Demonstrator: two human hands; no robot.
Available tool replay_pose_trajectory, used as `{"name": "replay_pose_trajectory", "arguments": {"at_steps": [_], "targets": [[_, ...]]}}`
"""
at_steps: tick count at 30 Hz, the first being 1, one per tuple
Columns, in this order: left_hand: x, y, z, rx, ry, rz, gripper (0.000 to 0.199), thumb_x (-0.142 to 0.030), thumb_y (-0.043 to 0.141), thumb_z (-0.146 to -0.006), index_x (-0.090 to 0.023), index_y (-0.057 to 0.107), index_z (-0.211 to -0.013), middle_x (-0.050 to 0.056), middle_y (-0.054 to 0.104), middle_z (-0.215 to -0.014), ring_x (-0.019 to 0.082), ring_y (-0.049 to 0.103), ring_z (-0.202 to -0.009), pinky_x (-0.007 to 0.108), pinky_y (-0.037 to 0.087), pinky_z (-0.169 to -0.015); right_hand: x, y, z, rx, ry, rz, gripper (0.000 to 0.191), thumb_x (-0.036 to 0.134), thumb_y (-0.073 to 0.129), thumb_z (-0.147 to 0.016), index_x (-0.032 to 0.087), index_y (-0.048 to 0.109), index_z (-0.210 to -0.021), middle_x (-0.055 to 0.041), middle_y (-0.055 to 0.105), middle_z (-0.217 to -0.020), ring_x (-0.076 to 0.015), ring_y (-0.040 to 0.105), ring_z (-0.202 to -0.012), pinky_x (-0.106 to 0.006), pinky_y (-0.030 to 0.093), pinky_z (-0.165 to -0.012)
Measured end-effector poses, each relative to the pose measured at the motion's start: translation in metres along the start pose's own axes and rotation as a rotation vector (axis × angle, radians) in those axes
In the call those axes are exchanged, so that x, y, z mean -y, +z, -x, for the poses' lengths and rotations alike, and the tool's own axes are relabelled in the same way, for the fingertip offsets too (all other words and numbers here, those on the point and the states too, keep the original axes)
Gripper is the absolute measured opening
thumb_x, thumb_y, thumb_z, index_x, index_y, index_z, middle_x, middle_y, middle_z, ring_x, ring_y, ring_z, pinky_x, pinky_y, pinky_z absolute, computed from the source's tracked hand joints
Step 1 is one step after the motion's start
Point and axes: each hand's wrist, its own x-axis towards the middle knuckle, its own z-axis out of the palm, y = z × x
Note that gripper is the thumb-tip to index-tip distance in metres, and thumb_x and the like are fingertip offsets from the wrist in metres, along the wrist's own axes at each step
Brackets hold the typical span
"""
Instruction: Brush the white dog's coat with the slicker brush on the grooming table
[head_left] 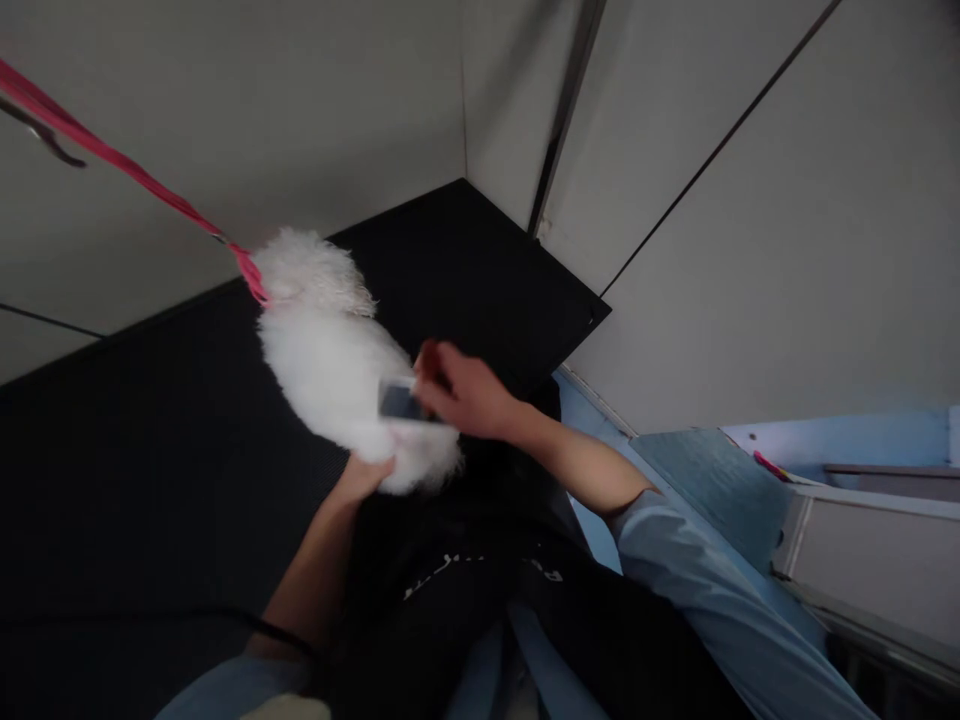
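A fluffy white dog (330, 350) stands on a black grooming table (480, 270), its head toward the wall and its rear toward me. My right hand (469, 390) is closed around a slicker brush (401, 400), blurred by motion. The flat grey head of the brush is against the fur of the dog's back near the rear. My left hand (371, 475) grips the dog low at its hind end, with most of the fingers buried in fur. A pink-red leash (150, 180) runs from the dog's neck up to the left.
A metal hook (45, 135) hangs at the upper left. Pale wall panels (300, 90) border the table behind and to the right. A dark cord (187, 612) crosses near my left forearm. A white cabinet (877, 560) stands at the lower right.
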Motion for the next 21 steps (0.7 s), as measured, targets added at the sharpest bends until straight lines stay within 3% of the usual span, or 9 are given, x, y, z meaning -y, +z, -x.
{"name": "replay_pose_trajectory", "arguments": {"at_steps": [2,5,6,8,10,14,18,21], "targets": [[-0.002,0.0,0.001,-0.007,-0.058,0.032,0.065,-0.062,0.082,-0.049,-0.02,0.059,-0.092,0.014,0.072,-0.098,0.042,0.062,-0.12,0.055,0.052,-0.102,-0.002,0.0,-0.003,0.089,0.028,-0.003,0.02,0.04,0.061,-0.092,0.022,0.053,-0.094,0.0003,0.064,-0.08,-0.0168,0.063,-0.073,-0.029,0.05,-0.071],[-0.004,0.001,0.003,-0.014,-0.159,0.052,0.056,-0.056,0.081,-0.051,-0.02,0.056,-0.087,0.01,0.07,-0.093,0.042,0.063,-0.118,0.056,0.051,-0.102,-0.005,-0.002,-0.008,-0.136,0.107,0.007,0.017,0.037,0.053,-0.097,0.021,0.053,-0.103,-0.0027,0.065,-0.089,-0.0177,0.064,-0.08,-0.031,0.051,-0.076],[-0.005,0.001,0.003,-0.019,-0.167,0.057,0.057,-0.056,0.081,-0.05,-0.02,0.056,-0.086,0.01,0.07,-0.093,0.043,0.063,-0.119,0.057,0.05,-0.103,-0.007,-0.002,-0.01,-0.148,0.078,0.0,0.018,0.037,0.052,-0.097,0.021,0.053,-0.105,-0.0031,0.065,-0.091,-0.0178,0.065,-0.082,-0.032,0.051,-0.077],[-0.007,0.002,0.005,-0.017,-0.125,0.088,0.064,-0.057,0.083,-0.045,-0.019,0.057,-0.089,0.01,0.07,-0.1,0.043,0.06,-0.123,0.057,0.048,-0.106,-0.008,-0.001,-0.012,0.016,-0.013,-0.018,0.018,0.039,0.056,-0.095,0.022,0.053,-0.102,-0.0014,0.064,-0.088,-0.0172,0.064,-0.079,-0.03,0.051,-0.075],[-0.009,0.003,0.006,0.013,-0.091,0.141,0.073,-0.059,0.086,-0.038,-0.019,0.059,-0.093,0.012,0.071,-0.108,0.043,0.06,-0.123,0.057,0.047,-0.108,-0.009,0.0,-0.014,0.152,-0.013,-0.023,0.018,0.039,0.059,-0.093,0.022,0.053,-0.097,0.0004,0.062,-0.08,-0.0168,0.062,-0.073,-0.029,0.05,-0.071],[-0.011,0.003,0.009,0.045,-0.144,0.178,0.073,-0.058,0.088,-0.029,-0.019,0.06,-0.084,0.013,0.073,-0.095,0.041,0.068,-0.104,0.059,0.05,-0.103,-0.006,0.001,-0.019,-0.022,0.06,-0.026,0.017,0.036,0.052,-0.097,0.021,0.052,-0.105,-0.0019,0.064,-0.086,-0.018,0.064,-0.077,-0.031,0.05,-0.076],[-0.014,0.004,0.013,0.014,-0.137,0.194,0.064,-0.051,0.088,-0.041,-0.019,0.063,-0.09,0.01,0.074,-0.101,0.039,0.067,-0.113,0.05,0.054,-0.099,-0.005,0.002,-0.023,0.241,-0.049,-0.026,0.02,0.038,0.061,-0.091,0.021,0.053,-0.096,-0.0002,0.063,-0.078,-0.0176,0.061,-0.071,-0.03,0.048,-0.07],[-0.018,0.003,0.017,-0.004,-0.194,0.211,0.053,-0.045,0.087,-0.051,-0.019,0.065,-0.091,0.008,0.075,-0.097,0.037,0.069,-0.109,0.044,0.059,-0.091,-0.008,0.004,-0.027,0.03,0.029,-0.014,0.017,0.036,0.054,-0.096,0.02,0.053,-0.104,-0.0012,0.065,-0.082,-0.0179,0.063,-0.075,-0.031,0.049,-0.075]]}}
